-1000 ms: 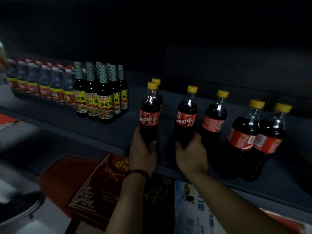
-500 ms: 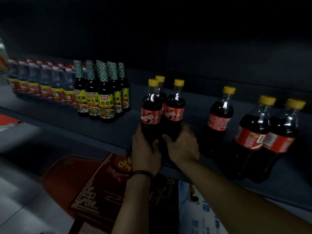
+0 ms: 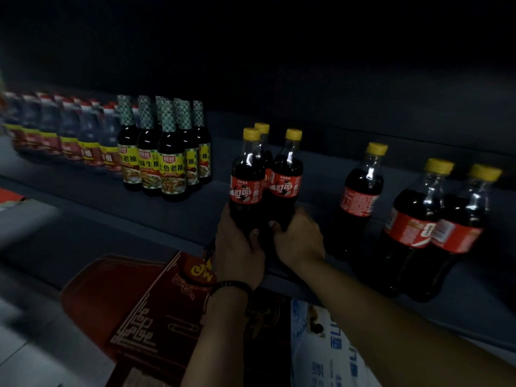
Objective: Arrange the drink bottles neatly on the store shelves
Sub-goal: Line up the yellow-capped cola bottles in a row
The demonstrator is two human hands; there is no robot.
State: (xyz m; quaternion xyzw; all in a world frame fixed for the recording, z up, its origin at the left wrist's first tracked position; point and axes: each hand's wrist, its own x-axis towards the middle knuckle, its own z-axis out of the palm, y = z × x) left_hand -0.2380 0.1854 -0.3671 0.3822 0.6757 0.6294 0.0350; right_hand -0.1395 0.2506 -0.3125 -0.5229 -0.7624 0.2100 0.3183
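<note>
On the dark store shelf, close to its front edge: two small cola bottles upright and pressed side by side, yellow caps up, red labels turned outward. Left cola bottle gripped low on its dark body by the left hand, fingers wrapped round it, thumb across the front; black bracelet on that wrist. Right cola bottle gripped at the same height by the right hand, fingers curled round its right side, thumb tip near the seam between the two bottles. Both hands nearly touching at the thumbs. Directly behind the pair, a third small cola bottle, mostly hidden, only cap and neck showing between the two necks. Further right on the same shelf, well apart from the held pair, a single cola bottle with its label turned sideways, then two larger cola bottles touching each other near the shelf's front edge. Left of the held pair, a tight cluster of soy sauce bottles with green-checked necks and yellow-green labels, and beyond them, blurred, a row of clear bottles with red caps and red-and-yellow labels. Below the shelf, under the forearms, a red carton with pale line patterns and, beside it on the right, a blue-and-white carton with print too blurred to read.
</note>
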